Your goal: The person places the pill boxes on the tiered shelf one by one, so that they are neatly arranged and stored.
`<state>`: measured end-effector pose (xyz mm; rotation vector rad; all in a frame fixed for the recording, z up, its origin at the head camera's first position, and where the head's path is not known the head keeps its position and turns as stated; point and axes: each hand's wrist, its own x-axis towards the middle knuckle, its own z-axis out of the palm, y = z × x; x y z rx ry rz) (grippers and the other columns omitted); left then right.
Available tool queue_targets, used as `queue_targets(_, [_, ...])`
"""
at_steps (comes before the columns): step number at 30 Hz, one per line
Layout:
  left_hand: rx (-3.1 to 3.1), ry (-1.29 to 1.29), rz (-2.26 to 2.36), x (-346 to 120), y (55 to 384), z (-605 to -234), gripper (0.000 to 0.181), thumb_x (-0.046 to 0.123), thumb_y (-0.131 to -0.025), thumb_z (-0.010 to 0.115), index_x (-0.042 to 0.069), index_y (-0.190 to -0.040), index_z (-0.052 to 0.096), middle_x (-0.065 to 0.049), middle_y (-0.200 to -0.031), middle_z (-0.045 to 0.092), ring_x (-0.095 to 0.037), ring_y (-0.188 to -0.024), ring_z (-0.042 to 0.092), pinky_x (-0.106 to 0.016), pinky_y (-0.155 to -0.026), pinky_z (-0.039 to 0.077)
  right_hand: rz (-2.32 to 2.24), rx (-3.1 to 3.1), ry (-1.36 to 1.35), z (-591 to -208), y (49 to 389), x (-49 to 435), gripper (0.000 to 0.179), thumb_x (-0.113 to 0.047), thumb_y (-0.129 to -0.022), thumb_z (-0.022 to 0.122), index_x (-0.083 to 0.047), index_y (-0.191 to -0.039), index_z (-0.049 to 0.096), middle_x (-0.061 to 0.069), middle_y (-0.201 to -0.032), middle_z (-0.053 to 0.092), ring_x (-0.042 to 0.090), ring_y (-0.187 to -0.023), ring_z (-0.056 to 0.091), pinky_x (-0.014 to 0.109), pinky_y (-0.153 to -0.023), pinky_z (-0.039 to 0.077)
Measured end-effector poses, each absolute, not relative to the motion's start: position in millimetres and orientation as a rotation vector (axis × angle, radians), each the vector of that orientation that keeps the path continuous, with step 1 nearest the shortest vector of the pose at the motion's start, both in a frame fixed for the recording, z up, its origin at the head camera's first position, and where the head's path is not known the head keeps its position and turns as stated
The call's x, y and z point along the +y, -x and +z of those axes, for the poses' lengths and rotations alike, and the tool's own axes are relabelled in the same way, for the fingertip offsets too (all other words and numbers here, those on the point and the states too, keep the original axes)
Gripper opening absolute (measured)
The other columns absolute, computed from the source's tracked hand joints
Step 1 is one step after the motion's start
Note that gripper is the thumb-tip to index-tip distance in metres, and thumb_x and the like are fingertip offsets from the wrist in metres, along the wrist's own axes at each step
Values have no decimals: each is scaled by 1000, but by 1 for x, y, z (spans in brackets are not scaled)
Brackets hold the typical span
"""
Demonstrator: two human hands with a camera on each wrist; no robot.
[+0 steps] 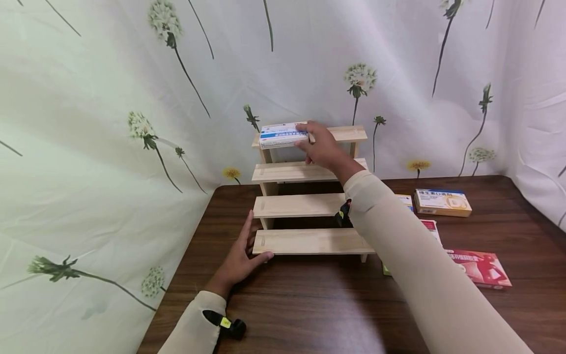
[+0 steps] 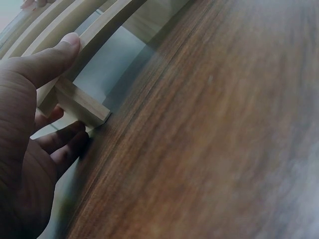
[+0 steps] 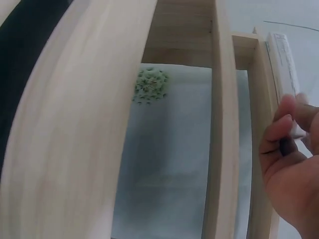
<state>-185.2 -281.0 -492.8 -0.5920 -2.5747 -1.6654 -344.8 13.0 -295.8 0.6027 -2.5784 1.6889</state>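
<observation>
A white and blue medicine box (image 1: 283,135) lies flat on the left part of the top step of a pale wooden stepped rack (image 1: 305,205). My right hand (image 1: 325,147) pinches the box's right end between thumb and fingers. In the right wrist view, the box (image 3: 282,67) appears edge-on along the top step, with the right hand (image 3: 294,149) at its near end. Down at the rack's lower left corner, my left hand (image 1: 239,258) holds the lowest step. The left wrist view has the thumb of the left hand (image 2: 30,139) on the front edge and the fingers around the side.
Right of the rack on the dark wooden table (image 1: 309,305) lie a yellow and white box (image 1: 442,202), a red and pink box (image 1: 482,268) and others partly hidden by the right sleeve (image 1: 411,255). A dandelion-print cloth (image 1: 300,73) hangs close behind the rack.
</observation>
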Motion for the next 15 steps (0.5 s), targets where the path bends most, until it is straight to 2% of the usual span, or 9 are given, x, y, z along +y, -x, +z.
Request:
queue_targets(2, [-2574,592,-1667,-281,185,-493,125,18,-96,87,48,-174,-5,-23,-169,45,-43,-147,58,-57,-113,51,1665,-2567,-582,-297,345,11,58,-14,-110,67,-14,-165,51,10,-182,23,23,-80,64,26,-61,54])
queue_targets(4, [-2576,587,-1665,-281,186,-493,125,19,-96,87,48,-174,-5,-22,-169,45,-42,-147,58,-57,-113,51,1637,-2562,-549,-298,345,9,58,-13,-108,70,-15,-164,53,10,-182,24,27,-100,67,26,-60,55])
queue_targets(7, [-2582,582,-1654,-281,186,-494,124,20,-96,87,49,-174,-5,-22,-169,44,-42,-147,58,-57,-114,51,1608,-2558,-515,-299,344,5,57,-13,-108,71,-15,-162,55,11,-182,25,32,-130,62,25,-59,55])
queue_targets(8, [-2583,582,-1651,-281,186,-494,124,20,-96,87,49,-174,-5,-22,-169,44,-42,-147,58,-56,-114,51,1595,-2560,-508,-298,344,4,56,-13,-108,71,-14,-162,55,11,-182,26,33,-136,60,25,-59,55])
queue_targets(10, [-2585,584,-1650,-281,186,-494,124,20,-96,87,49,-174,-5,-22,-169,44,-42,-147,58,-56,-114,51,1575,-2560,-504,-297,343,3,56,-14,-108,71,-13,-161,56,13,-181,27,36,-139,59,25,-58,55])
queue_targets(15, [-2576,592,-1666,-281,185,-493,125,19,-96,88,49,-174,-5,-22,-170,43,-43,-148,57,-57,-113,51,1536,-2554,-503,-295,341,1,56,-14,-107,71,-12,-162,55,15,-180,30,38,-135,63,25,-57,54])
